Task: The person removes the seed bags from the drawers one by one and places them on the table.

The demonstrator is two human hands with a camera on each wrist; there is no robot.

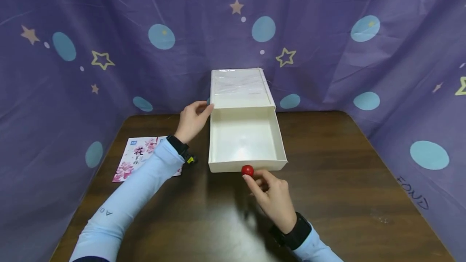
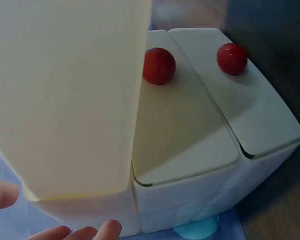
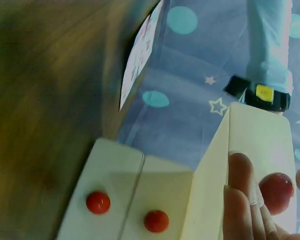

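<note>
— Drawer point(image 1: 243, 138)?
— Smooth cream box, square-cornered, pulled out of its case point(image 1: 240, 86); long axis running from frame center toward the bottom edge, open end up.
— Knob point(image 1: 247, 170)?
— Round, glossy red, on the front wall, pinched by right hand point(image 1: 274, 198) fingertips.
— Left hand point(image 1: 192, 120)?
— Fingers loosely straight against the case's left edge.
— Room?
— Bare dark wood desk point(image 1: 364, 165) at right; floral card point(image 1: 140, 157) at left.
</note>
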